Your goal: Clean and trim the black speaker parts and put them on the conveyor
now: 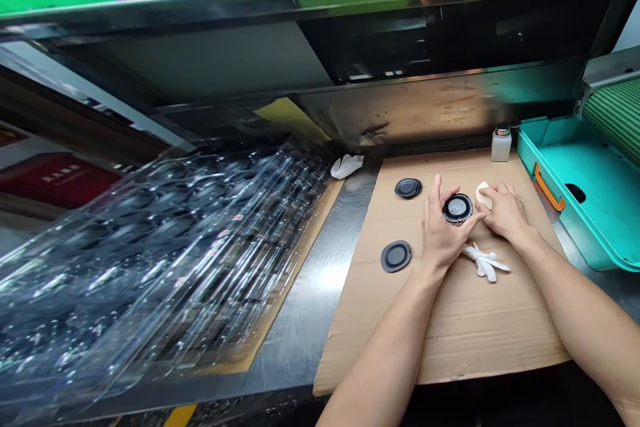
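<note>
My left hand [439, 230] grips a round black part [458, 207] with a grey centre by its rim, between thumb and fingers. Just to the right, my right hand [505, 209] pinches a small cream-white pad [483, 193], apart from the round part. A black oval part [408, 187] lies on the cardboard sheet [360, 320] beyond my left hand. Nearer to me lies a dark grey oval disc [396, 256]. Below my hands rests a crumpled white glove [486, 263], partly covered by my left hand.
Stacked clear plastic trays [165, 260] with dark parts fill the left side. A small bottle [501, 144] stands at the cardboard's back right. On the right is a teal bin [600, 213] with an orange handle. White crumpled material [346, 166] lies by the trays.
</note>
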The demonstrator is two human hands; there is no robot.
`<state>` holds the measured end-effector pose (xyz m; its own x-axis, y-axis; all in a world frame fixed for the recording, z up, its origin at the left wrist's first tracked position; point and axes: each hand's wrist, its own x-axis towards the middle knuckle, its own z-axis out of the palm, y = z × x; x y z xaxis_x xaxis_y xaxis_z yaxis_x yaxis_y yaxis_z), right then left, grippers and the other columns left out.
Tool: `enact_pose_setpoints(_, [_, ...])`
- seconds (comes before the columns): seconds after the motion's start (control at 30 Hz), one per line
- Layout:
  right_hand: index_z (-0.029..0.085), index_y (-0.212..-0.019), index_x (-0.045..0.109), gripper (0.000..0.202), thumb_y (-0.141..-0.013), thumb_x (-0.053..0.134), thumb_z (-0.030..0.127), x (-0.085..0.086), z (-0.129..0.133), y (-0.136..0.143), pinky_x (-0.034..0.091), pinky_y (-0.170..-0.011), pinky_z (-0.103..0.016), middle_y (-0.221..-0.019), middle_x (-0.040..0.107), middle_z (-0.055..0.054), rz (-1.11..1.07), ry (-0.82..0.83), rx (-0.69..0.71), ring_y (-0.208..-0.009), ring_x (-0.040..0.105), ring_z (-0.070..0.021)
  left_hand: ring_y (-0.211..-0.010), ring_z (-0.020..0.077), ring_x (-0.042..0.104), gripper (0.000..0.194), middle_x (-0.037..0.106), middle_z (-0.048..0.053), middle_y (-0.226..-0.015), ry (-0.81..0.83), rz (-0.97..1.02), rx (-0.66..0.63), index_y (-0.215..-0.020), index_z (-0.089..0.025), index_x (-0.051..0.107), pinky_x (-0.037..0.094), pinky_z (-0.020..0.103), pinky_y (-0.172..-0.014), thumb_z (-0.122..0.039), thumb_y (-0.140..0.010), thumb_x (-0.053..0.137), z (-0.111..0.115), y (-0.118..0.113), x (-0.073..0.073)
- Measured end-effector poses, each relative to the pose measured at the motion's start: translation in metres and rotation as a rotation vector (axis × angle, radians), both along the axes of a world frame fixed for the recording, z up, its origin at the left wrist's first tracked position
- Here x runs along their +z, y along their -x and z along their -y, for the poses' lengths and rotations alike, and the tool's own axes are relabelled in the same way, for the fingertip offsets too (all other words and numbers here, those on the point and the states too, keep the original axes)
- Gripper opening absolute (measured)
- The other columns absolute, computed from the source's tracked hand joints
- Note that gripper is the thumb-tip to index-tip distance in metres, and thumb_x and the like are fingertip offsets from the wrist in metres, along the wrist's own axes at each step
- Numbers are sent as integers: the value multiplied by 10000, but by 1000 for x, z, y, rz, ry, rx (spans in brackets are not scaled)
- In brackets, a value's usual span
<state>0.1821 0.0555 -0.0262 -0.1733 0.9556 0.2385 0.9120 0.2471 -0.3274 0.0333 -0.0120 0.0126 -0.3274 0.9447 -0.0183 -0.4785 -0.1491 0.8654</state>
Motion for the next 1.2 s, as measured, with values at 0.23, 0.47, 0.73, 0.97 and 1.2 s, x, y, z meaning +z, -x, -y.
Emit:
enact_pose_setpoints(0.23, [253,-1182,670,303,-942,537,381,0,0,1,413,-945,-384,-1215,617,-105,35,-17,-5,-1120,508,-296,-1345,185,540,770,711,63,-1210,-39,-5,41,-1363,-287,544,482,263,-1062,-16,-694,812,-1,-1,3])
enact_pose_setpoints(0.47, [253,-1194,672,312,-936,540,368,1,0,0,418,-927,-382,-1212,623,-106,22,-18,-6,-1124,505,-300,-1315,185,552,641,691,56,-1224,-90,-128,52,-1270,-284,609,449,262,-1091,-60,-708,821,-1,0,-3])
enact_pose_setpoints(0.73, [253,-1162,679,289,-939,538,370,-2,0,0,407,-939,-369,-1193,627,-100,25,-34,-15,-1111,512,-286,-1376,334,375,44,652,136,-1148,39,-899,26,-877,-250,724,124,495,-1235,-259,-835,715,-42,21,-51])
enact_pose_setpoints(0.97, [263,-1201,671,312,-945,538,381,-4,-1,-3,402,-938,-347,-1183,634,-94,2,-18,-7,-1099,523,-263,-1236,310,507,251,682,121,-1150,-85,-938,-59,-1052,-251,719,243,464,-1184,-371,-831,721,-35,33,-56])
enact_pose_setpoints(1.2, [251,-1193,676,313,-933,546,366,-6,-5,-4,382,-935,-341,-1197,631,-87,0,-23,-7,-1119,511,-270,-1220,286,553,610,659,106,-1275,-93,-1374,-204,-1320,-225,604,415,427,-1082,-297,-742,784,-17,29,-51])
